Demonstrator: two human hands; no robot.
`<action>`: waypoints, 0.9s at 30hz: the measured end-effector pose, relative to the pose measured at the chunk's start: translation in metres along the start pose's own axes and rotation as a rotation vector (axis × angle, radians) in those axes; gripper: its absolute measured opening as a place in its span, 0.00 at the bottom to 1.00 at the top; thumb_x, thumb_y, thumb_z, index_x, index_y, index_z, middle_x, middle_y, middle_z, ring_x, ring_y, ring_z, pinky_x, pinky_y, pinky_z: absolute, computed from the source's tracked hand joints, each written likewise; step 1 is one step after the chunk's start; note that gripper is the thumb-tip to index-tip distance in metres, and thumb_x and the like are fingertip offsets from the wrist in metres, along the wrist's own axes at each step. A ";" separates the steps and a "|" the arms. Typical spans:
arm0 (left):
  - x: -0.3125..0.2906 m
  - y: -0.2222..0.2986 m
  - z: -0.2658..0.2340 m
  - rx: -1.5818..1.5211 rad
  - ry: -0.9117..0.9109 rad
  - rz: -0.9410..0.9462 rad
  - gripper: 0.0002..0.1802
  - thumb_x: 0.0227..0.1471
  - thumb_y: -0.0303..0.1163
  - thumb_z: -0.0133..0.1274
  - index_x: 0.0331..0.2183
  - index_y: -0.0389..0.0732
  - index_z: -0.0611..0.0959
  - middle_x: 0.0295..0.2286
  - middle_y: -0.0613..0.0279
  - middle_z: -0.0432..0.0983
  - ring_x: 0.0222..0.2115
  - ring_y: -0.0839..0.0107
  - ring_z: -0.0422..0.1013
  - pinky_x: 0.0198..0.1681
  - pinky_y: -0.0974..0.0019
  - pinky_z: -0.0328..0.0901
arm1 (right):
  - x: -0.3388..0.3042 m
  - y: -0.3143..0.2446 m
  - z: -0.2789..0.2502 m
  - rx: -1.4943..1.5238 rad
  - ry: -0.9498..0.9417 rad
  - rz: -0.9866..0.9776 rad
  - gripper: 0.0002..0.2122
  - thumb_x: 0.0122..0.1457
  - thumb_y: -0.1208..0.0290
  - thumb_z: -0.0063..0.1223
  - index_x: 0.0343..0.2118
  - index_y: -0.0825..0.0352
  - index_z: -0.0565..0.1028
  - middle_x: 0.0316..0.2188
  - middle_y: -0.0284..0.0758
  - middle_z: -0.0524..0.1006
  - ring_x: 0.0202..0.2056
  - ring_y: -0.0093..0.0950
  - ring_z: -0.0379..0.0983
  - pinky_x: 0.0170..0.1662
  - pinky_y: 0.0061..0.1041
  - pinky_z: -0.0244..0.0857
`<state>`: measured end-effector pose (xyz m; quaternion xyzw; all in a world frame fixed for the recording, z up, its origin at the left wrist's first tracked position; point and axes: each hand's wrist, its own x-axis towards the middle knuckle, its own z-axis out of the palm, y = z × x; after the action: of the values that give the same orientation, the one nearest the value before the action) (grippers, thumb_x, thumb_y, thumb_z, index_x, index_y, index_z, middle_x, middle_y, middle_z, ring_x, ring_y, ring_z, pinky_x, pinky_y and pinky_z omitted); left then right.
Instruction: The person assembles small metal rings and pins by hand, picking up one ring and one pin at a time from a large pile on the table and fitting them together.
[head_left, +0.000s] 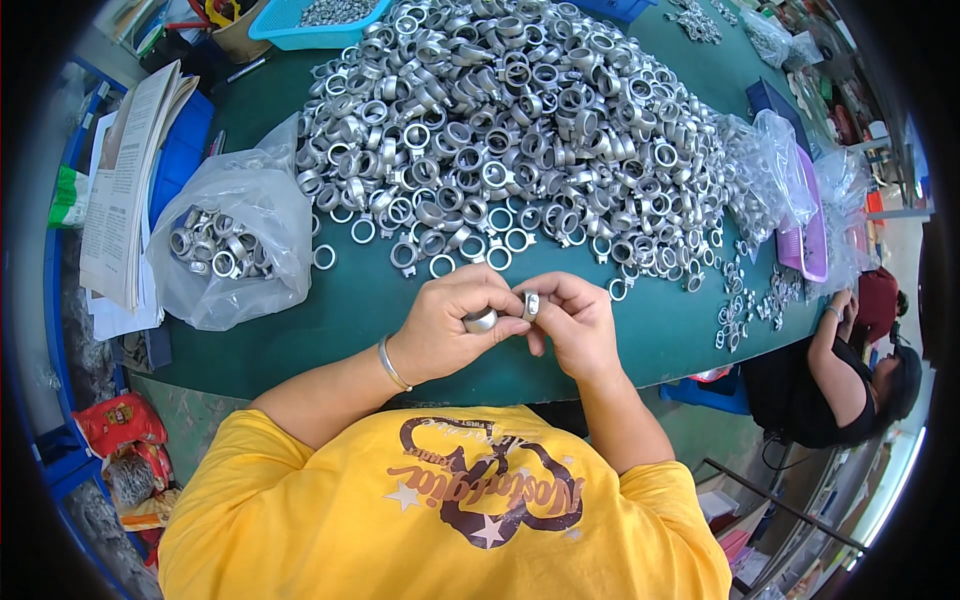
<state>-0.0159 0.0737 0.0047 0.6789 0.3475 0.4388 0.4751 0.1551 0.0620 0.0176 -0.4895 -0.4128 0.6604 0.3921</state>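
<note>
My left hand and my right hand meet over the near part of the green table, below a big heap of grey metal rings. Between the fingertips of both hands is a small metal ring clamp with a lug on its side. Curled in my left hand is a second metal ring, its smooth outer face showing. Both hands are closed, and some fingers are hidden behind the ring clamp. Loose rings lie on the table just beyond my hands.
At the left a clear plastic bag holds more rings, beside papers and a blue bin. A light-blue basket stands far left. Small parts, a purple basket and another person are at right.
</note>
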 end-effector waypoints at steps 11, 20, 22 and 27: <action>-0.002 -0.002 0.000 0.018 0.018 0.036 0.08 0.36 0.23 0.62 0.24 0.38 0.80 0.23 0.65 0.72 0.24 0.72 0.68 0.27 0.73 0.62 | -0.002 0.002 0.005 -0.095 0.045 -0.125 0.07 0.54 0.82 0.43 0.33 0.72 0.74 0.19 0.29 0.72 0.16 0.13 0.66 0.18 0.11 0.59; 0.003 0.001 0.002 0.058 -0.019 0.103 0.08 0.36 0.22 0.61 0.24 0.37 0.79 0.23 0.63 0.72 0.24 0.71 0.69 0.26 0.74 0.62 | -0.006 0.002 -0.005 -0.028 0.050 -0.054 0.07 0.53 0.82 0.45 0.34 0.71 0.74 0.20 0.29 0.73 0.18 0.15 0.69 0.20 0.12 0.63; -0.003 -0.001 0.000 -0.121 0.030 -0.162 0.05 0.42 0.21 0.57 0.23 0.36 0.76 0.23 0.63 0.70 0.20 0.77 0.68 0.23 0.77 0.61 | 0.004 -0.007 -0.021 -0.029 0.174 -0.212 0.07 0.52 0.83 0.47 0.33 0.71 0.74 0.22 0.31 0.74 0.20 0.17 0.71 0.22 0.14 0.66; 0.000 0.003 -0.001 -0.351 0.144 -0.313 0.04 0.46 0.22 0.54 0.23 0.35 0.75 0.22 0.66 0.69 0.16 0.82 0.66 0.19 0.80 0.59 | 0.021 -0.100 -0.135 -0.362 0.908 -0.656 0.10 0.48 0.80 0.48 0.34 0.74 0.75 0.20 0.34 0.74 0.18 0.19 0.68 0.22 0.15 0.61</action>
<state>-0.0168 0.0732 0.0073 0.4908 0.3999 0.4609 0.6219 0.2925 0.1382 0.0791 -0.6290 -0.4398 0.1479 0.6237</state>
